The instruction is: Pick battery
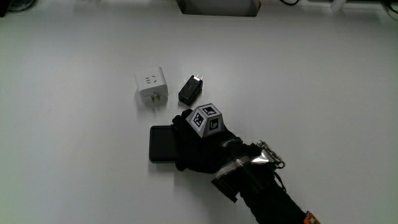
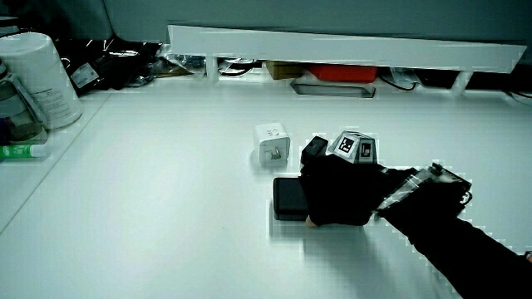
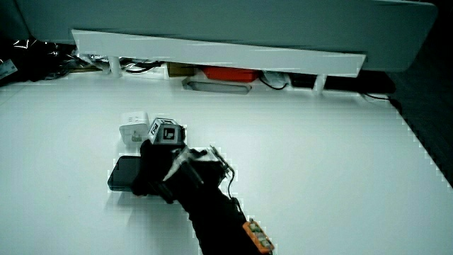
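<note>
The battery (image 1: 160, 144) is a flat black block lying on the white table (image 1: 74, 155). It also shows in both side views (image 2: 288, 198) (image 3: 123, 174). The hand (image 1: 194, 148) rests over the battery's end that is nearest the forearm, its fingers curled down onto it, and that end is hidden under the glove. The patterned cube (image 1: 206, 119) sits on the hand's back. The forearm (image 1: 267, 193) runs back toward the person. In both side views the hand (image 2: 337, 195) (image 3: 152, 171) sits low on the table with the battery flat under it.
A white plug adapter (image 1: 151, 88) and a small black charger (image 1: 190, 89) lie side by side, just farther from the person than the battery. A low white partition (image 2: 332, 41) has cables and a red item (image 2: 345, 73) under it. A white container (image 2: 41, 79) stands at the table's edge.
</note>
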The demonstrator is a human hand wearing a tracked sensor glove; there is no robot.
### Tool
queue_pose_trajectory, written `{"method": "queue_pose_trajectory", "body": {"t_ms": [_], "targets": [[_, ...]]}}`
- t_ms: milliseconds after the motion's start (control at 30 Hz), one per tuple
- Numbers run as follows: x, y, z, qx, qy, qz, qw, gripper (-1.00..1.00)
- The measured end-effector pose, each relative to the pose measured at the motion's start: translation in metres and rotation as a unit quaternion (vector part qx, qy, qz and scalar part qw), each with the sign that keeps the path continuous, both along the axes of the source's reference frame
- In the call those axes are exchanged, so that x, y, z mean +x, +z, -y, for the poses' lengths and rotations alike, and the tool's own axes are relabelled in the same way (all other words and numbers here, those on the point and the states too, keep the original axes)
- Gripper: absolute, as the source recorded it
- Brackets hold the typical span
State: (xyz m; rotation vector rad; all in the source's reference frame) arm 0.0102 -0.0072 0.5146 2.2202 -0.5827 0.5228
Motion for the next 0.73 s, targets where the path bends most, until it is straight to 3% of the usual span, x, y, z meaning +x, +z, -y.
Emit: {"method": "queue_pose_trajectory", "body": {"t_ms": [100, 133, 200, 233, 333, 367, 400, 500, 733], "targets": [[0.008, -0.013, 0.002, -0.005, -0.001, 0.024, 0.9997, 1.00], [0.012, -0.014, 0.003, 0.006, 0.001, 0.013, 0.9999, 1.00], [0.018, -0.027, 0.005, 0.017, 0.002, 0.020, 0.9996, 1.00], [0.023, -0.032, 0.006, 0.008, 0.005, 0.042, 0.9991, 1.00], [0.036, -0.045, 0.010, 0.027, 0.006, 0.039, 0.9989, 1.00], [0.041, -0.047, 0.011, 0.021, 0.006, 0.050, 0.9985, 1.00], [0.045, -0.056, 0.012, 0.043, 0.013, 0.030, 0.9985, 1.00], [0.051, -0.069, 0.012, 0.063, 0.002, 0.016, 0.9979, 1.00], [0.083, -0.088, 0.016, 0.081, 0.019, 0.008, 0.9965, 1.00]]}}
